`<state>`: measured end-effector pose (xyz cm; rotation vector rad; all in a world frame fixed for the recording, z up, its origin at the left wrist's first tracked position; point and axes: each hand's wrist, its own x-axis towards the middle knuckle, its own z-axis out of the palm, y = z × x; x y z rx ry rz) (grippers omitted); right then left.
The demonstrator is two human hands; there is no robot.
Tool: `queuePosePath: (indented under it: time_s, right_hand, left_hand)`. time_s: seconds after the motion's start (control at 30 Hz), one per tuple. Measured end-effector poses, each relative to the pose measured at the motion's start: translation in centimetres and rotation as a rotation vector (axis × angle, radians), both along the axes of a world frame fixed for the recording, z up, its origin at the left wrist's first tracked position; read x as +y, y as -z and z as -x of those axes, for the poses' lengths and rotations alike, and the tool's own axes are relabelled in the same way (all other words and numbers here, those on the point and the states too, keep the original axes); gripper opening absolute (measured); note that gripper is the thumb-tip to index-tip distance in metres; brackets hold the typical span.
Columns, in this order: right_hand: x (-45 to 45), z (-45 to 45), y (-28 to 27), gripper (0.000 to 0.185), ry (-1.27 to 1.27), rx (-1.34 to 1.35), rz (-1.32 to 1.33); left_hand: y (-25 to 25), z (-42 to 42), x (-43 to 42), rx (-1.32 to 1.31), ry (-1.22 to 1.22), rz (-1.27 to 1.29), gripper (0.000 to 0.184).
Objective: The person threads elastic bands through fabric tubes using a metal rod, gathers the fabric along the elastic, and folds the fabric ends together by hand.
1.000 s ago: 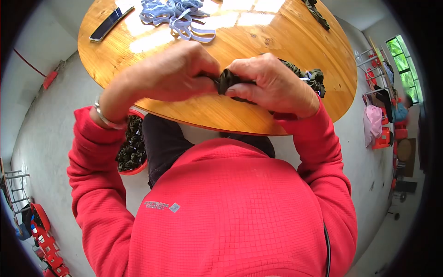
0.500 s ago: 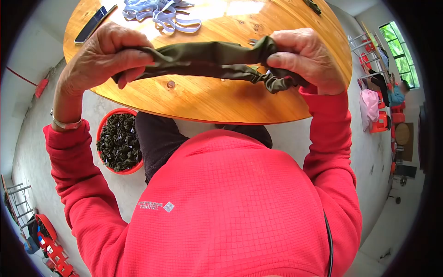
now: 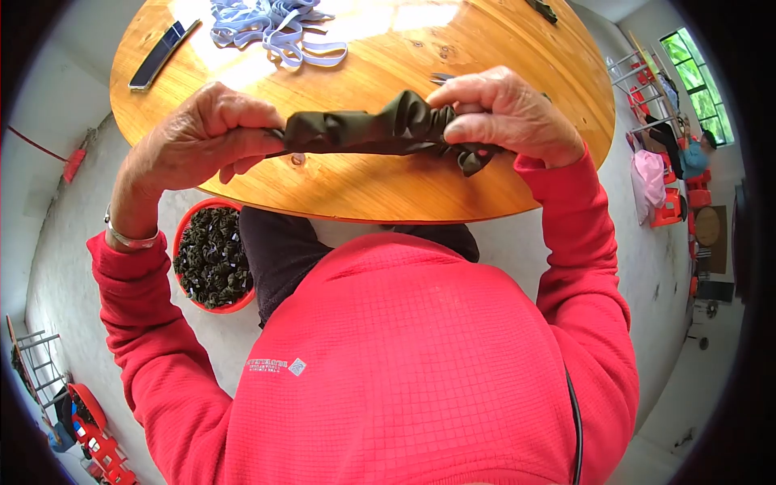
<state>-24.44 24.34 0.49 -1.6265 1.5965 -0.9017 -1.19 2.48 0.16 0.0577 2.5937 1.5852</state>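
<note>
A dark olive-green fabric scrunchie (image 3: 352,131) is stretched level between my hands above the near edge of the table. My left hand (image 3: 202,137) pinches its left end between thumb and fingers. The right end is held in my right hand (image 3: 513,117), where the fabric bunches tightly and a short crumpled bit hangs below the fingers. Gathers run along the middle. Just behind my right fingertips, the metal tips of a tool (image 3: 440,78) lie on the table; the remainder is hidden.
Light blue elastic strips (image 3: 279,28) and a phone (image 3: 158,61) rest on the round wooden table (image 3: 388,194). Beside my leg stands a red basin (image 3: 179,279) full of dark gathered fabric pieces. A person (image 3: 695,158) and red stools (image 3: 669,208) are far right.
My hands have drawn slightly closer together and the flat stretch of fabric has bunched into gathers. The left hand has moved a little right and down.
</note>
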Motion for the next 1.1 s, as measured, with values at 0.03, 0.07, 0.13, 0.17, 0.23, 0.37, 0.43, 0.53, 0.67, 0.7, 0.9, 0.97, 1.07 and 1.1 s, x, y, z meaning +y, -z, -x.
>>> queuePosePath:
  time_s: [0.03,0.07,0.13,0.17,0.23,0.37,0.43,0.53,0.67,0.7,0.9,0.97,1.07,1.1]
  right_hand:
    - [0.1,0.6,0.9,0.026,-0.001,-0.001,-0.067]
    - [-0.1,0.9,1.8,0.026,-0.095,0.099,0.054]
    - [0.6,0.7,1.6,0.024,-0.004,-0.075,-0.119]
    - [1.1,1.4,1.9,0.022,0.053,-0.107,-0.127]
    - [2.0,3.0,3.0,0.019,0.169,-0.171,-0.14]
    - [2.1,2.5,3.8,0.026,0.183,-0.171,-0.154]
    - [0.9,2.3,3.4,0.033,0.214,0.558,0.329]
    - [-1.1,0.0,1.4,0.041,0.207,0.812,0.631]
    - [-3.1,-2.7,0.9,0.022,0.025,0.58,0.485]
    - [-3.0,-2.7,0.6,0.021,-0.013,0.512,0.362]
    - [-0.6,-1.3,-2.2,0.023,-0.105,0.384,0.11]
    - [-0.5,-1.3,-2.5,0.024,-0.159,0.411,0.121]
    - [-0.5,-0.9,-2.7,0.025,-0.071,0.464,0.201]
    - [-0.5,-0.8,-2.3,0.025,-0.08,0.42,0.229]
  left_hand:
    - [0.2,-0.1,0.1,-0.004,0.002,0.001,0.01]
    - [0.4,-0.2,0.0,-0.009,0.004,0.002,0.01]
    - [0.6,-0.5,-0.3,-0.036,-0.031,-0.002,0.007]
    - [0.7,-1.0,-0.9,-0.041,-0.062,0.023,0.007]
    - [1.2,-2.7,-2.4,0.009,-0.204,-0.027,0.008]
    - [2.1,-3.3,-2.5,-0.077,-0.138,-0.141,0.011]
    - [1.6,-2.6,-2.3,-0.099,-0.148,-0.057,0.01]
    - [0.2,-1.4,-1.5,-0.051,-0.123,0.016,0.01]
    - [-1.2,0.5,0.2,-0.035,-0.086,-0.004,0.014]
    - [-1.4,0.5,0.4,-0.065,-0.099,-0.069,0.015]
    - [-2.4,-1.7,-1.0,-0.236,-0.077,-0.182,0.012]
    - [-2.5,-1.4,-0.3,-0.152,-0.101,-0.061,0.009]
    - [-3.1,-0.5,0.4,0.029,-0.076,0.008,0.006]
    - [-3.0,-0.2,0.8,0.083,-0.084,-0.064,0.008]
